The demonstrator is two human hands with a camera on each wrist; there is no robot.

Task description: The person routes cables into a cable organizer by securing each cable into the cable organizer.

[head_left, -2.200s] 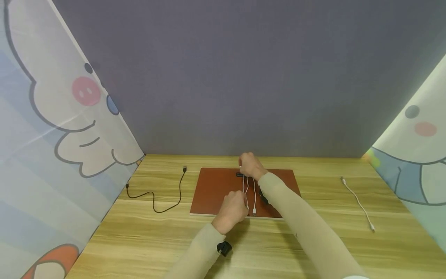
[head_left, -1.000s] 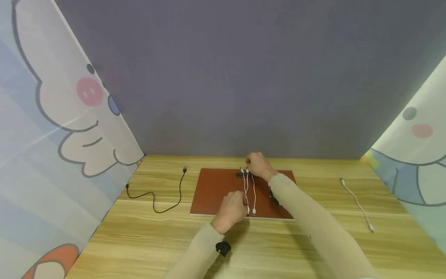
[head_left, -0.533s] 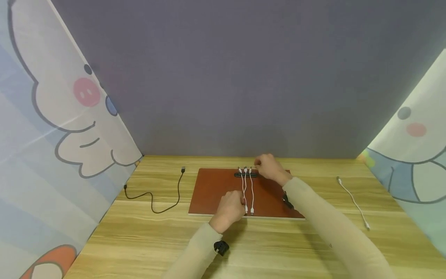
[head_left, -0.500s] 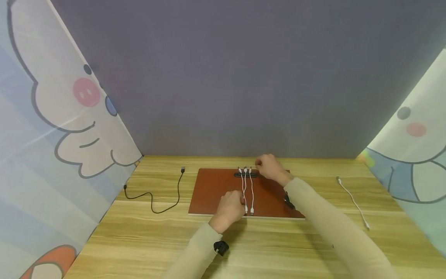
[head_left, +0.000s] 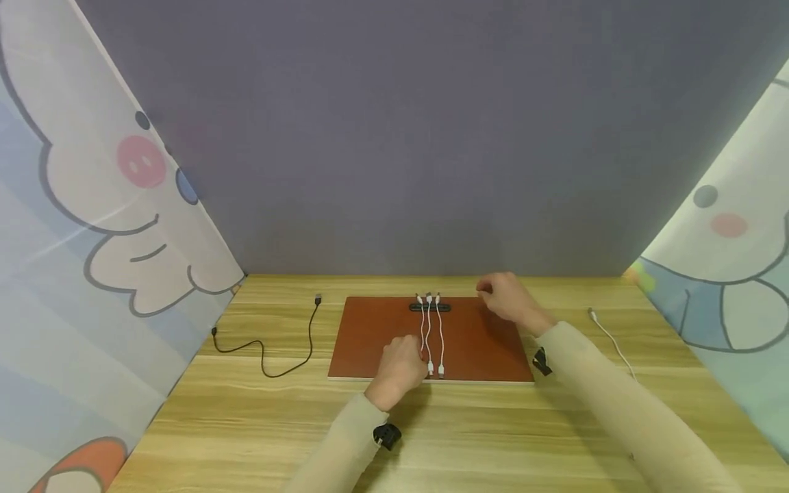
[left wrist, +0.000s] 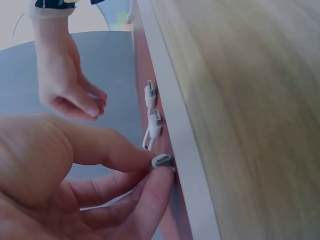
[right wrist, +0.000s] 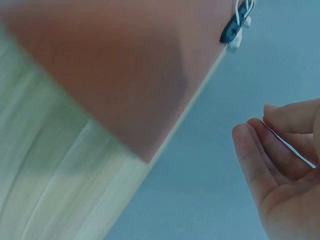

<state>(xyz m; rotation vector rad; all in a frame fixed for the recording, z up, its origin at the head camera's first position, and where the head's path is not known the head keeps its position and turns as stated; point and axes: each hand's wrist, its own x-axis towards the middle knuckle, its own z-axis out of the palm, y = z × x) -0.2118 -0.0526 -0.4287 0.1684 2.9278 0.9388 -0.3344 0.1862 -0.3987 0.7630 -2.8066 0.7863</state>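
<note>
While in fingers (left wrist: 112, 148), connector (left wrist: 162, 160) partly hidden.

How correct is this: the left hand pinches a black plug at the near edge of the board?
Only the colour is wrong: the left hand pinches a white plug at the near edge of the board, as the left wrist view shows.

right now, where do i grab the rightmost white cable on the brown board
Probably pinch its near-end plug, coming from the right: it's thicker than the cord, lies near the edge of the brown board, with another white plug to its left.
</note>
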